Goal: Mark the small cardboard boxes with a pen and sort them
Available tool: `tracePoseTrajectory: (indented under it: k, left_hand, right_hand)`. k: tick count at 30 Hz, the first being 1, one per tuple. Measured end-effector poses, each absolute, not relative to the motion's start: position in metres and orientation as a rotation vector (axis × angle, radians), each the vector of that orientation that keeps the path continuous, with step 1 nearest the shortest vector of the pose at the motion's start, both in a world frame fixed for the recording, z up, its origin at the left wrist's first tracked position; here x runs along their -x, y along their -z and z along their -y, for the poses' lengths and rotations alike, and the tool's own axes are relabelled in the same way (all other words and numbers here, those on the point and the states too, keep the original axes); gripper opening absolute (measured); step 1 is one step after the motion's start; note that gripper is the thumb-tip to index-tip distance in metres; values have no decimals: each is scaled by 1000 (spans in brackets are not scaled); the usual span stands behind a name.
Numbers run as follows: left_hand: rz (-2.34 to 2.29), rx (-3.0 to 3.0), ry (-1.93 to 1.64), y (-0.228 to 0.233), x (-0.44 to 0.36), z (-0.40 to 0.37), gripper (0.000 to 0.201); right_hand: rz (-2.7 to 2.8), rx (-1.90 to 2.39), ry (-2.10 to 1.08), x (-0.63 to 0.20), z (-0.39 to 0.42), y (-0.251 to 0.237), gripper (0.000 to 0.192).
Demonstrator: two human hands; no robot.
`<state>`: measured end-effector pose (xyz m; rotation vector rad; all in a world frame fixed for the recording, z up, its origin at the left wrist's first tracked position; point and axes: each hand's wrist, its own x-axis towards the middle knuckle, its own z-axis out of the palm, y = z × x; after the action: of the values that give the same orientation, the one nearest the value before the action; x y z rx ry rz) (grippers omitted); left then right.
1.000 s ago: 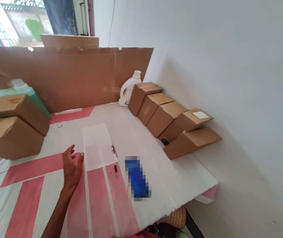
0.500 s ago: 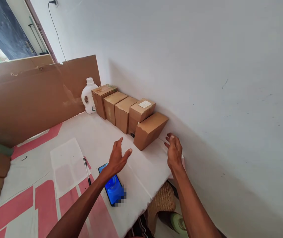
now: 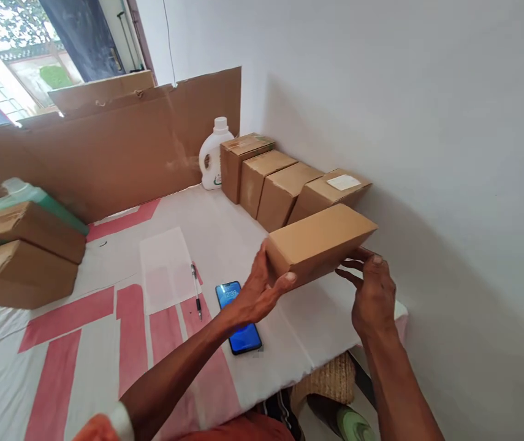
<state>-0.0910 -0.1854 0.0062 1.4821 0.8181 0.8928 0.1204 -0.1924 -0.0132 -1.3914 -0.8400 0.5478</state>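
Note:
A plain brown cardboard box (image 3: 323, 236) is held between my two hands, its top face tilted toward me. My left hand (image 3: 266, 288) grips its left end, the thumb lying along the near lower edge. At the right end, my right hand (image 3: 374, 291) has its fingers tucked under the box; their tips are partly hidden. Behind it stands a row of several more cardboard boxes, the closest one bearing a white label (image 3: 343, 182). Below my left wrist lies a phone (image 3: 246, 337) with its screen lit, partly covered by the forearm.
A pen (image 3: 197, 294) and a white sheet of paper (image 3: 165, 263) lie on the pink and white tablecloth (image 3: 91, 367). A white jug (image 3: 216, 153) stands by a cardboard panel (image 3: 128, 141). Stacked boxes (image 3: 27, 263) sit at left, and a wall (image 3: 464, 184) borders the right.
Both hands have closed on the nearest box, which was resting at the end of the row, and it now sits between them. The view has turned left.

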Motion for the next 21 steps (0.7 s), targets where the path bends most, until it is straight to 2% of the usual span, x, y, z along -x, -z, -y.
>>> tracePoseTrajectory:
  k: [6, 10, 15, 21]
  left_hand:
    - [-1521, -1352, -1044, -17, 256, 279, 86]
    - [-1919, -1077, -1279, 6, 327, 337, 87]
    - [-1993, -848, -1323, 49, 354, 377, 84]
    - [-1993, -929, -1392, 80, 354, 364, 73]
  right_hand:
    - [1272, 1191, -752, 38, 246, -9, 40]
    - [1505, 1054, -1039, 121, 281, 6, 47]
    - [1592, 1006, -1359, 155, 296, 38, 54]
    - [1553, 1100, -1507, 150, 278, 69, 61]
